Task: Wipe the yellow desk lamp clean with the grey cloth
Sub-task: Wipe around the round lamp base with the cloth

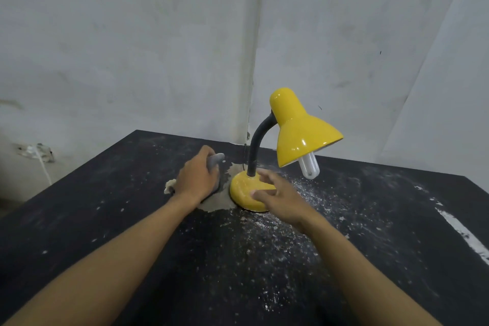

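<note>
Yellow desk lamp (pixel 301 130) stands upright toward the back of the black table (pixel 105 206), near the wall corner. Its round base (pixel 244 189) sits flat, its dark bendy neck (pixel 255 148) curves up, and the shade tips right with the bulb (pixel 309 165) poking out.

Left hand (pixel 197 178) is just left of the base, fingers clenched round the bunched grey cloth (pixel 215 160). Right hand (pixel 280 197) is over the near right side of the base, fingers spread and loosely bent, gripping nothing. Contact with the base can't be confirmed.

White powder (pixel 264 246) is scattered over the table in front of and right of the lamp.

Risks:
- The lamp looks top-heavy, so a sideways wipe with the base unheld could tip it toward the bulb side.
- Cloth dragged across the tabletop would likely pick up powder and smear it onto the yellow paint.
- The bulb is exposed and could get knocked during shade wiping.
</note>
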